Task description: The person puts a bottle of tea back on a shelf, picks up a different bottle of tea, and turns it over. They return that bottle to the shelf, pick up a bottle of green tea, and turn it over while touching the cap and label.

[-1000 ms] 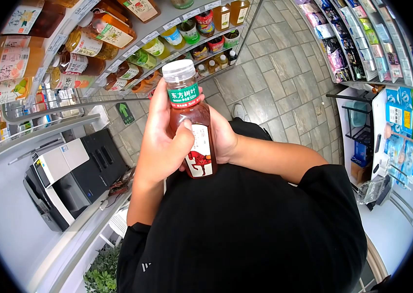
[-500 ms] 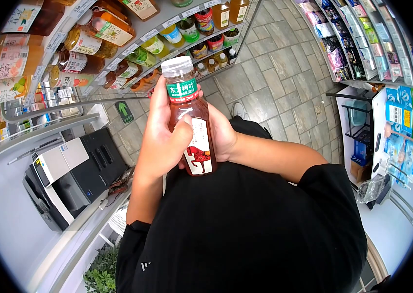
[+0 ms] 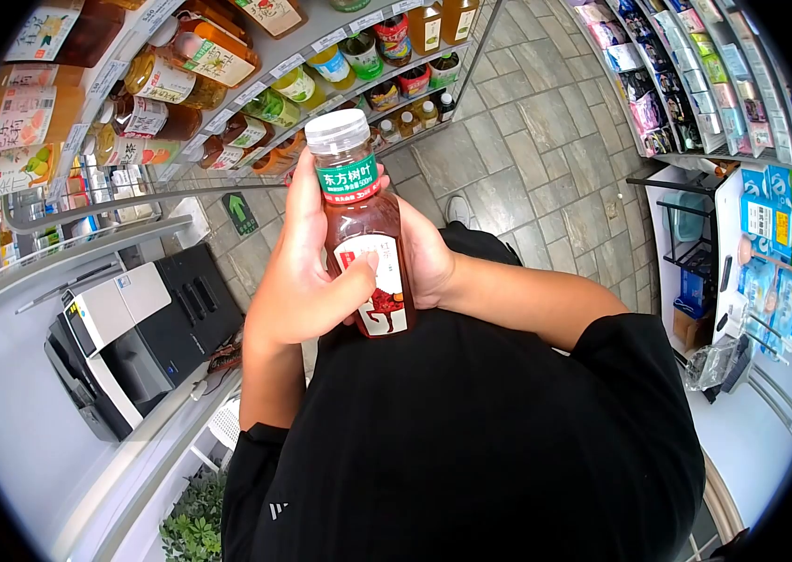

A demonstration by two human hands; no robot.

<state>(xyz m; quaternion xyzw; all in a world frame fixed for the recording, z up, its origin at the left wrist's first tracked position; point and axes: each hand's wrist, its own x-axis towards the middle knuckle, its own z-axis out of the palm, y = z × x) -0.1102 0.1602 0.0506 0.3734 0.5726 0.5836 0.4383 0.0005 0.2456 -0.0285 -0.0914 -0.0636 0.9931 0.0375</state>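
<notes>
A tea bottle (image 3: 363, 211) with a white cap, a green neck band and reddish-brown liquid is held upright in front of my chest. My left hand (image 3: 307, 272) is closed round its left side, the thumb lying across the white front label. Behind and to the right of the bottle, my right hand (image 3: 429, 258) supports it, its fingers mostly hidden by the bottle. The cap is on. A red horse picture on the label is partly covered by my left thumb.
Shelves of bottled drinks (image 3: 194, 56) stand at the upper left. A printer (image 3: 143, 328) sits at left on a white surface. Packaged goods fill a rack (image 3: 695, 75) at the upper right. Grey tiled floor (image 3: 546, 140) runs between them.
My left thumb has slid down the bottle's label, now covering part of the horse picture. The bottle has turned or tilted very slightly; both hands still hold it.
</notes>
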